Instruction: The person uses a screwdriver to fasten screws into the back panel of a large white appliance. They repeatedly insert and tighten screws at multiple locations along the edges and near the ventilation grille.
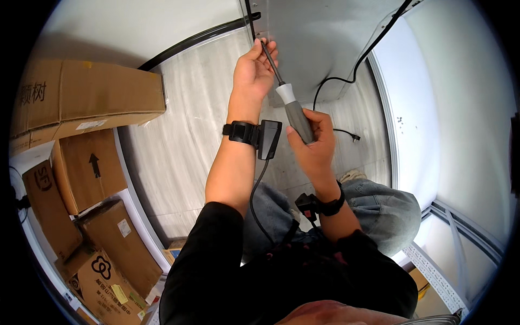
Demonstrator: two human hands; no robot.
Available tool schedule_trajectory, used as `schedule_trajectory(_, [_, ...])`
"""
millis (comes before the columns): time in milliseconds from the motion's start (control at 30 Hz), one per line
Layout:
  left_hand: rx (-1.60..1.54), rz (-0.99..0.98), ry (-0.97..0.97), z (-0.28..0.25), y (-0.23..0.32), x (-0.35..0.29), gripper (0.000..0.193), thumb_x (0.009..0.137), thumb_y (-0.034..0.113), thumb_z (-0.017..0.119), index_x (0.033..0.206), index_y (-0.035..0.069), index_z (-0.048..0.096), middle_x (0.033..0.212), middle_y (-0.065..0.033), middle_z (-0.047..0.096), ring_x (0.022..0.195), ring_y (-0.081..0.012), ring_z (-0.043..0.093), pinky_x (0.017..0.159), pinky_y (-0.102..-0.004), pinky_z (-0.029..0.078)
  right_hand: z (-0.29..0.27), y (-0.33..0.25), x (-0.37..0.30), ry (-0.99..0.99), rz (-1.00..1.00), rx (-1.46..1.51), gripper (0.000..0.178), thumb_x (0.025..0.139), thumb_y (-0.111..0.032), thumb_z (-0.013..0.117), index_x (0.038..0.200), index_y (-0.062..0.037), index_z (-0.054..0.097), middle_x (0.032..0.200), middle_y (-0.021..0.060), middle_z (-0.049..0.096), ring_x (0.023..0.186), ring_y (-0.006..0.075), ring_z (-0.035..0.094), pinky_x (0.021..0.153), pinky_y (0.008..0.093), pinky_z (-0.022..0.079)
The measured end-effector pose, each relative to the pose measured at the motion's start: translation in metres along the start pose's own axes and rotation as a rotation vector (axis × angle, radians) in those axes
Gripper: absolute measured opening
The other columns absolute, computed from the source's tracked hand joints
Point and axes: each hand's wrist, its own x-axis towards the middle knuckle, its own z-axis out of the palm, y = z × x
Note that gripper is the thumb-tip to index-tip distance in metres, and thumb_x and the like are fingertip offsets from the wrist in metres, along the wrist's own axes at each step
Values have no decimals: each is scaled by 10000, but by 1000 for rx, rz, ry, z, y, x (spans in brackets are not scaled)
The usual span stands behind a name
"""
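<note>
A screwdriver (297,116) with a grey and white handle slants up and left toward a grey metal panel (303,49). My right hand (317,138) is wrapped round the lower end of its handle. Farther up, my left hand (257,67) pinches the shaft near the tip, fingers against the panel's left edge. The tip is hidden behind those fingers, so whether it sits on a screw cannot be seen. A black strap with a small black device (268,139) and cable is on my left wrist; another strap (330,205) is on my right.
A black cable (352,81) hangs across the panel's right side, and its plug (355,137) lies on the pale floor (179,108). Cardboard boxes (103,92) stand at left, several on a white shelf. A white wall panel (449,97) and metal racking (460,233) bound the right.
</note>
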Motion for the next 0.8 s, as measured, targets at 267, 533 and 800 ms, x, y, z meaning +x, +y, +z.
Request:
schedule_trajectory(267, [-74,-20,-20,2,2,-2,162,918,268,567,986,135,629,1005,-50,620,1027,-230,542,890,-355,399,7,9,1,43,-138,-28,384,750,4,693,1085,22,506,996,134,582,820,182,615,707,281,505])
schedule_trajectory(533, [-23,-45,-10,0,6,2,180,914,275,575,1001,130,635,997,-66,616,1006,-247,559,862,-358,417,11,4,2,57,-138,-63,392,756,-15,698,1093,21,501,961,135,588,809,190,620,691,289,507])
schedule_trajectory(800, [12,-56,10,1,11,1,179,912,279,583,1000,130,629,977,-72,628,986,-253,574,821,-354,438,17,-4,2,72,-35,-19,388,766,-36,695,1093,28,497,928,129,605,783,175,620,685,286,505])
